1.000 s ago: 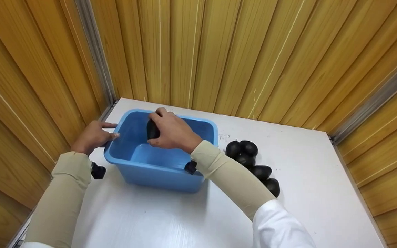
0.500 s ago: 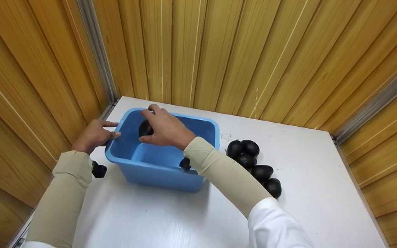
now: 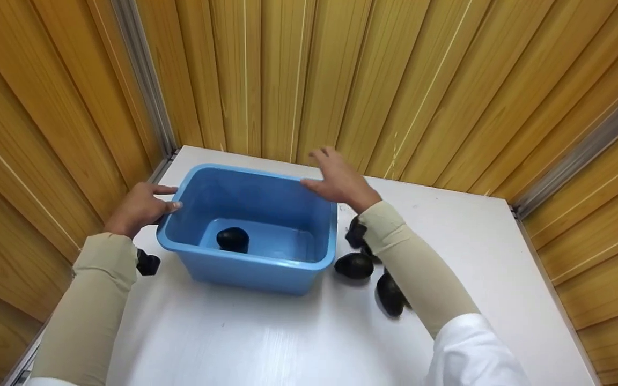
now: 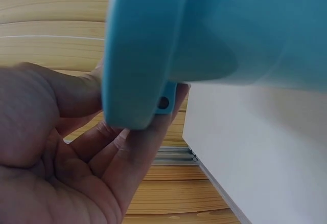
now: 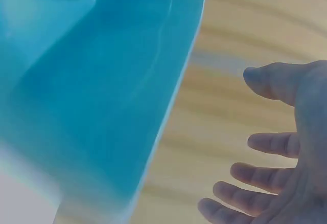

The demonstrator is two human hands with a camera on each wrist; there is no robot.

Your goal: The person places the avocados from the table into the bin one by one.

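Note:
My left hand (image 3: 140, 208) grips the left rim of a blue plastic bin (image 3: 244, 258). In the left wrist view, the thumb lies on one side of the rim (image 4: 138, 55) and the fingers pass beneath, near a small holed tab (image 4: 167, 93). One dark avocado (image 3: 233, 239) lies on the bin's floor, toward the front left. My right hand (image 3: 341, 182) is over the bin's back right corner, holding nothing. Its fingers are spread in the right wrist view, beside the bin wall (image 5: 122, 81).
Several more avocados lie on the white table (image 3: 266, 338) just right of the bin, including a loose avocado (image 3: 354, 266) and a nearer avocado (image 3: 389, 295). My right forearm (image 3: 421, 273) partly covers the group. Wood-patterned walls (image 3: 287, 80) enclose the back and sides.
My right hand let go of the avocado inside the bin and moved right, off to the corner. Some avocados on the table have shifted toward the front and left. The left hand stays on the rim.

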